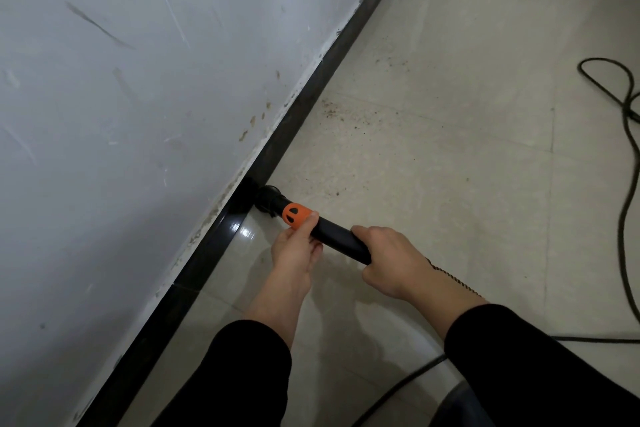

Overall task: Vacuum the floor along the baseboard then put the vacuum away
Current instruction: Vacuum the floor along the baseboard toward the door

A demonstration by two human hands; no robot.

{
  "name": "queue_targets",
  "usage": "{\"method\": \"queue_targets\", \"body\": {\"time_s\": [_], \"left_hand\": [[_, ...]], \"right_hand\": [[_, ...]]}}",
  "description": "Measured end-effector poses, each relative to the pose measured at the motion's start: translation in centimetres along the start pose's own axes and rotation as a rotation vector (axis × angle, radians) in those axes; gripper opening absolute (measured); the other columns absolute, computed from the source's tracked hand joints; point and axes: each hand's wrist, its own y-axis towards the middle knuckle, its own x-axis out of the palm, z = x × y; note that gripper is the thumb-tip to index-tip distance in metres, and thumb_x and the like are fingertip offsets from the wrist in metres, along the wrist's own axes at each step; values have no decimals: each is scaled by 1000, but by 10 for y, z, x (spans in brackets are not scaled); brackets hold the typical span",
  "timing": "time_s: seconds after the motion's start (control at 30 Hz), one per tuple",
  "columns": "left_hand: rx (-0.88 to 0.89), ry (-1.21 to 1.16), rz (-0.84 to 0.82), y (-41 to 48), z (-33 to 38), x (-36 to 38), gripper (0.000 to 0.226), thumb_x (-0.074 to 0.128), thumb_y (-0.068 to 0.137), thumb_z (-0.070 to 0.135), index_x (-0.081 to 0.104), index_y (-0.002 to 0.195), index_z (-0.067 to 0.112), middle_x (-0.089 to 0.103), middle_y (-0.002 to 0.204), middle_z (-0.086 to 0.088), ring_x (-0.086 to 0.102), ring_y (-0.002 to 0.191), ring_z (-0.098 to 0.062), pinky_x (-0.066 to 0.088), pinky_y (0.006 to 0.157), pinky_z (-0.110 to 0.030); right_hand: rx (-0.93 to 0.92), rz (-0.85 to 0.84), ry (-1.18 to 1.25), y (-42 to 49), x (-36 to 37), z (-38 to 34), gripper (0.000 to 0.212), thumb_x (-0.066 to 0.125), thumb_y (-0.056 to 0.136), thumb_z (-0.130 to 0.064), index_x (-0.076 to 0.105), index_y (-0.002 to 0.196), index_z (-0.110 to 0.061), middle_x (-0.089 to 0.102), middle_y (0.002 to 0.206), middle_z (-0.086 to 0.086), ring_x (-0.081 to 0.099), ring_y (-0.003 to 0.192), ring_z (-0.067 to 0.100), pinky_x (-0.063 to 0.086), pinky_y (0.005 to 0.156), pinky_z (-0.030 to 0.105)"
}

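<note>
The wand (341,239) lies low and slanted over the floor (450,166), its black nozzle (265,199) pushed right up against the dark baseboard (272,156) where that meets the tile. Just behind the nozzle sits an orange collar (296,215). The left hand (294,250) holds the wand there, thumb lying on the collar's edge and fingers curled under the tube. The right hand (384,260) is wrapped round the black tube further back, knuckles up, hiding the wand's rear end. Both arms come in from the bottom in black sleeves (252,357), and a thin twisted cord (453,279) runs along the right wrist. Ahead of the nozzle, a scatter of brown grit (346,111) lies on the pale tile near the baseboard. Above the baseboard the white wall (138,80) is scuffed with grey streaks and spotted brown along its lower edge. A black cable (627,184) loops across the floor at the far right, well apart from the hands, and more cable trails over the tile near the bottom, beside the right sleeve.
</note>
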Motion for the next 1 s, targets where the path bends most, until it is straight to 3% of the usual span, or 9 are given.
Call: {"method": "queue_targets", "body": {"time_s": [0.47, 0.6, 0.73, 1.0], "left_hand": [[-2, 28, -70, 14, 11, 9, 34, 69, 88, 22, 60, 118, 9, 67, 110, -11, 64, 87, -11, 47, 89, -26], [0, 27, -87, 17, 14, 13, 22, 68, 90, 21, 61, 108, 12, 67, 105, -8, 63, 88, -12, 47, 93, -26], [5, 18, -101, 19, 15, 15, 27, 68, 90, 21, 61, 114, 12, 68, 100, -5, 64, 86, -10, 48, 89, -25], [-7, -29, -84, 12, 5, 21, 29, 69, 88, 19, 62, 115, 12, 68, 101, -7, 65, 84, -11, 48, 84, -25]], "right_hand": [[60, 90, -47, 9, 6, -5, 27, 53, 79, -7, 33, 92, -19, 42, 83, 1, 42, 76, 23, 34, 67, 31], [80, 119, -61, 13, 8, -7, 28, 54, 80, -8, 43, 104, -16, 41, 85, -1, 40, 79, 22, 34, 69, 31], [87, 135, -81, 13, 8, -8, 31, 54, 81, -9, 43, 109, -15, 40, 87, -1, 39, 80, 22, 34, 71, 32], [100, 114, -49, 3, 4, -1, 29, 54, 77, -9, 34, 94, -20, 42, 84, 0, 42, 78, 23, 37, 69, 33]]}}
